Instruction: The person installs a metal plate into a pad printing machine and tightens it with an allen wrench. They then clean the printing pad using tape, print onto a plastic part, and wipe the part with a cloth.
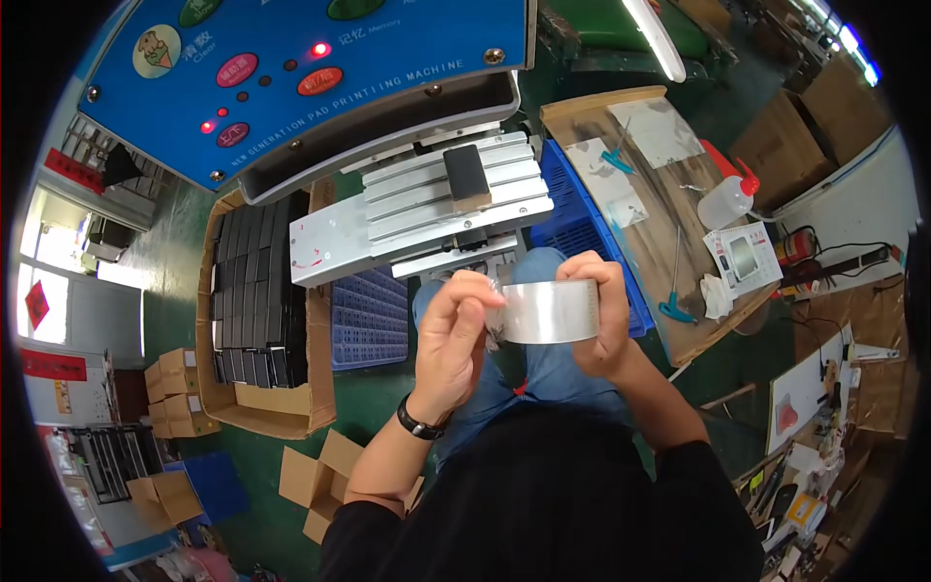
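The right hand (601,315) holds the roll of clear tape (551,312) above the knees, with the fingers around its side. The left hand (456,335) pinches the loose end of the tape (495,335) between thumb and finger. The two hands are apart, and the roll is between them. Beyond them is the grey metal bed (388,218) of the machine, and a black block (466,175) lies on it. To the left of this bed, a cardboard box (318,369) holds many black pieces (254,281).
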`<state>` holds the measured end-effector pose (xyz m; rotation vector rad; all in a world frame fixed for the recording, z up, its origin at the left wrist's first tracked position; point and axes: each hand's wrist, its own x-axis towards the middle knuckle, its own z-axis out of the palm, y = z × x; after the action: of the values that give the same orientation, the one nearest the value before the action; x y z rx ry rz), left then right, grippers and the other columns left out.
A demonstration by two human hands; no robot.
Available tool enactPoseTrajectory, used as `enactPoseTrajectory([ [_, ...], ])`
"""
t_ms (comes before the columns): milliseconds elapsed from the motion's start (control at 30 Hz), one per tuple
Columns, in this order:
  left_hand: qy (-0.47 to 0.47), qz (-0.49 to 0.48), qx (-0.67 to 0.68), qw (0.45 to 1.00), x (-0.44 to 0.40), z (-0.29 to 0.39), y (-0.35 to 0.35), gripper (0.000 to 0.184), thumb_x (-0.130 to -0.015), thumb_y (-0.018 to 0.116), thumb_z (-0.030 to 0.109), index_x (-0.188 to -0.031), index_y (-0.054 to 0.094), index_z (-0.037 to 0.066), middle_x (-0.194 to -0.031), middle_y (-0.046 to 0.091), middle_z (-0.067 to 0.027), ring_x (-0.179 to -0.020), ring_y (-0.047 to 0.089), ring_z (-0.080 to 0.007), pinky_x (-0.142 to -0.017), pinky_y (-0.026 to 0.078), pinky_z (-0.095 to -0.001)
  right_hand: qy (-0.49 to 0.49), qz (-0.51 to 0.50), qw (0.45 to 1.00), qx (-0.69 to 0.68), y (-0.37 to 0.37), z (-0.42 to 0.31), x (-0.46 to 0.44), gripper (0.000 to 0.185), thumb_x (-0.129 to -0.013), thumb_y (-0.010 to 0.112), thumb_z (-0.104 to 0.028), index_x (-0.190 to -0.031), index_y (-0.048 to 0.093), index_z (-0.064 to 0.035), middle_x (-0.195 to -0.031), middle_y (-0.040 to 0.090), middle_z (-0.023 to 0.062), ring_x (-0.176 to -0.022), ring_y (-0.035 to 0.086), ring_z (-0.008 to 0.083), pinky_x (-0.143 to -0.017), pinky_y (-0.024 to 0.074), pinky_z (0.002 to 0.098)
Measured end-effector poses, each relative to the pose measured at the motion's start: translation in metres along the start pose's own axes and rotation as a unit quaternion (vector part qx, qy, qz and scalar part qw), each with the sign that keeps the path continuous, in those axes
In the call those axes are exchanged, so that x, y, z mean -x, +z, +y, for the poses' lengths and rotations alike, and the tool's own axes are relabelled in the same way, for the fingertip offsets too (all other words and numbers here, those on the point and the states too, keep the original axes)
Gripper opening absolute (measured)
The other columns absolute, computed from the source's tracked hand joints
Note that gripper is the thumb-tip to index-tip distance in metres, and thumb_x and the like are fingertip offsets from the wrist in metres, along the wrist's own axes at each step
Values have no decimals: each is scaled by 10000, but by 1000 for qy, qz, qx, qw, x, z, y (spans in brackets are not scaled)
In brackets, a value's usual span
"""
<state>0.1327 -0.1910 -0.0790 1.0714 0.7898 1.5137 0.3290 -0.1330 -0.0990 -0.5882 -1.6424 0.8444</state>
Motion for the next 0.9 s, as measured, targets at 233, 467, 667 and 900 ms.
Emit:
enactPoseTrajectory([
  [233, -171, 25, 144, 974, -4, 13, 2, 135, -1041, 580, 52, -1174, 600, 32, -1065, 583, -64, -864, 539, -99, -792, 461, -229, -104, -70, 987, 97, -10, -4, -21, 358, -820, 698, -65, -1134, 528, -53, -1098, 614, 149, -901, 584, 271, -761, 497, 372],
  [467, -140, -27, 98, 985, -11, 21, -1, 97, -974, 652, 28, -968, 558, 50, -853, 578, -47, -698, 517, -131, -637, 462, -248, -153, -56, 978, 127, -15, -2, -44, 385, -819, 714, -105, -1165, 556, -51, -1095, 629, 149, -857, 593, 292, -729, 503, 386],
  [667, 97, -57, -289, 951, -39, 41, -3, 155, -972, 588, 19, -871, 497, 93, -779, 586, -42, -624, 531, -142, -577, 466, -254, -128, -36, 971, 198, -15, 5, -73, 289, -870, 658, -99, -1147, 615, -30, -1022, 643, 149, -783, 594, 268, -688, 496, 375],
  [900, 89, 96, -208, 969, -126, 39, -70, 216, -986, 548, -30, -864, 436, 109, -772, 607, -51, -593, 560, -132, -561, 493, -235, 188, 123, 957, -182, -33, 97, -125, 164, -983, 628, -108, -1110, 655, -9, -773, 646, 50, -555, 532, 97, -474, 376, 235],
])
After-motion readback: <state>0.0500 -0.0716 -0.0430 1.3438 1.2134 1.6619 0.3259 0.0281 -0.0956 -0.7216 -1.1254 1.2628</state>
